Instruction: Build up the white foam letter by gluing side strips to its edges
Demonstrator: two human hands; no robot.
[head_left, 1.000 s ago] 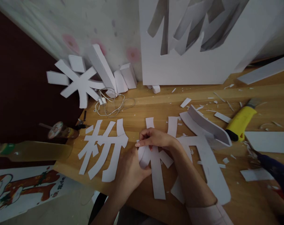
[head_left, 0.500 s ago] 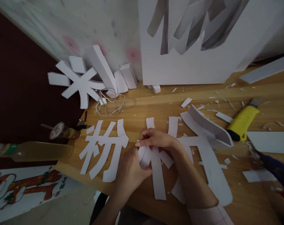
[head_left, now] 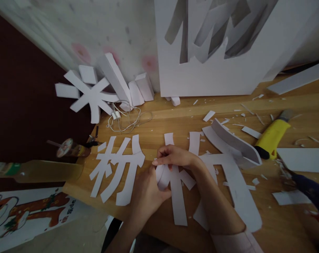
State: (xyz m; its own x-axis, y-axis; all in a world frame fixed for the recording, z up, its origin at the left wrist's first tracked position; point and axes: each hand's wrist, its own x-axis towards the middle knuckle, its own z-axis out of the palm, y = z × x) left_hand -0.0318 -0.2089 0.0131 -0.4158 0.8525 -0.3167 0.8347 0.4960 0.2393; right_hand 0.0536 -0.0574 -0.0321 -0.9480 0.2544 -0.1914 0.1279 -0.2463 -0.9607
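White paper character (head_left: 175,196), flat and angular, is pinched by both hands.

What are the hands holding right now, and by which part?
The left hand and right hand both pinch the white cut-out character by its curved left stroke, near the stroke's upper end.

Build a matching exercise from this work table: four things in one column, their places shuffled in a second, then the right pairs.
Things
1. yellow knife
2. white cable
3. board with cut-out holes
4. paper character

Places
A. leaning upright at the back
B. flat on the table, held by the left hand and right hand
C. lying at the right among scraps
D. loosely coiled beside foam blocks, rear left

Pairs: 1-C, 2-D, 3-A, 4-B.
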